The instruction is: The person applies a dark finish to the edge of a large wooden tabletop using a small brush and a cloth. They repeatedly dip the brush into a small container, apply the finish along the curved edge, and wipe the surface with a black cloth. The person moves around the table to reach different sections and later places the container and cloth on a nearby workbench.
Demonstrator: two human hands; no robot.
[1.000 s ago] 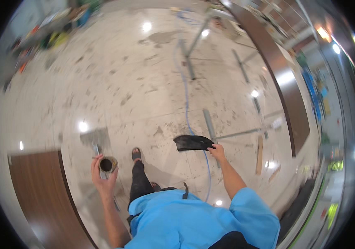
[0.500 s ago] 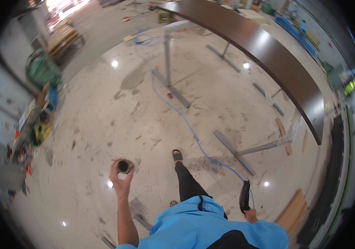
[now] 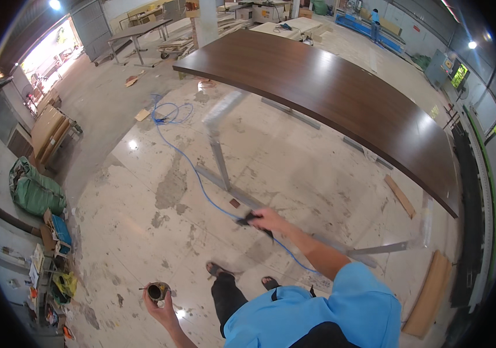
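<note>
At the lower left, my left hand (image 3: pixel 162 313) grips a small round open-topped can (image 3: pixel 156 292) with a dark inside. A thin stick-like piece juts from the can's left side; its kind is unclear. My right hand (image 3: pixel 268 220) is stretched forward over the floor, closed round a limp black bundle (image 3: pixel 250 218) that looks like cloth or a bag. A thin blue hose (image 3: pixel 197 180) runs along the floor and passes behind that hand. Ahead of me is a long dark brown tabletop (image 3: pixel 317 87) on a grey metal frame (image 3: pixel 218 159), beyond my hand.
Bars of the metal frame lie low along the floor (image 3: pixel 138 226). Wooden strips (image 3: pixel 428 293) lie at right, beside long black lengths (image 3: pixel 465 243) near the wall. At left stand green sacks (image 3: pixel 36 188) and mixed clutter. A person (image 3: pixel 375 24) is at a blue machine far back.
My right hand has swung up and forward with the black bundle, from beside my body. The view has tilted up, showing more tabletop. My left hand still holds the can.
</note>
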